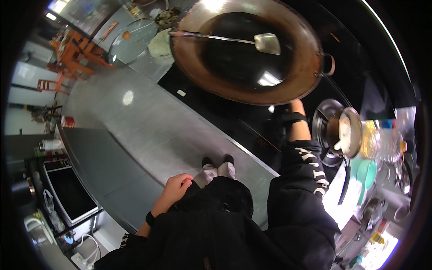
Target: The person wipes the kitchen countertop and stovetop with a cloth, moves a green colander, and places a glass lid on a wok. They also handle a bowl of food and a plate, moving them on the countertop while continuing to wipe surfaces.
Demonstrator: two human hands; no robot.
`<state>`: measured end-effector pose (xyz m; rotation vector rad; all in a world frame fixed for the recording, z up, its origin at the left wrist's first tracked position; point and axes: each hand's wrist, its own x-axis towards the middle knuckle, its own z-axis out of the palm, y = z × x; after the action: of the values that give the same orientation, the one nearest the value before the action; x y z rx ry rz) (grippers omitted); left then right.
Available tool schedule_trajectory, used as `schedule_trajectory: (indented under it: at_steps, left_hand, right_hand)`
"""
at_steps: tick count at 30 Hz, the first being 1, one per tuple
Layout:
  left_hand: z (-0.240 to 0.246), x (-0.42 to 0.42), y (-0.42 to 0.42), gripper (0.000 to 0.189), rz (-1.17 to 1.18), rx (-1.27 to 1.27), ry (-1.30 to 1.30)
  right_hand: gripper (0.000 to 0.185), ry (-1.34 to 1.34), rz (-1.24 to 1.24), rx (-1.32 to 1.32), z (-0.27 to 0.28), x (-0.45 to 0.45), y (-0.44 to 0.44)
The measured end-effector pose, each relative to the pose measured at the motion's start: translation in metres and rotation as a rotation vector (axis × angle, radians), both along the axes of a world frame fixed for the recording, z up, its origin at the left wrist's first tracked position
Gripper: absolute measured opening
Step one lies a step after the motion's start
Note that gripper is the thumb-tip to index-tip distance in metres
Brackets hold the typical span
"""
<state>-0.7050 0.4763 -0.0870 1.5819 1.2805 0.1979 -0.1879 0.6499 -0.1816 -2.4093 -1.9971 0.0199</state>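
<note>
A large brown-rimmed wok (190, 67) sits on the black stove top (243, 116), with dark liquid or a dark, shiny bottom inside. Across it lies a metal wok spatula (266, 44), its handle end resting on the left rim. My right hand (297, 104) reaches to the near right rim of the wok; its fingers are hidden behind the rim, so its grip does not show. In front of my body, my left hand (178, 185) hangs with fingers curled together and nothing visible in it.
To the right, a small pan (354, 133) with something white inside stands by a burner (325, 118). Beyond it are a clear plastic bottle (388, 145) and a teal utensil (366, 173). A glass lid (133, 42) and a pale green vegetable (160, 44) lie left of the wok.
</note>
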Motion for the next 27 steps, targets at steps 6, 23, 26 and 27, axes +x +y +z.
schedule_trajectory:
  at_steps: [6, 23, 26, 27]
  left_hand:
    - [0.007, 0.004, 0.005, 0.015, 0.047, -0.015, 0.050]
    - [0.005, -0.020, 0.076, 0.015, -0.014, 0.197, -0.191]
    - [0.002, -0.063, 0.116, 0.015, 0.015, 0.153, -0.204]
    - [0.002, -0.082, 0.130, 0.015, 0.025, 0.135, -0.204]
  right_hand:
    - [0.041, 0.150, -0.106, -0.021, -0.005, 0.007, -0.002]
    - [0.069, 0.347, -0.102, -0.021, 0.012, -0.227, -0.098]
    - [0.069, 0.345, -0.076, 0.072, 0.005, -0.262, -0.075]
    - [0.068, 0.354, -0.110, 0.063, 0.004, -0.278, -0.066]
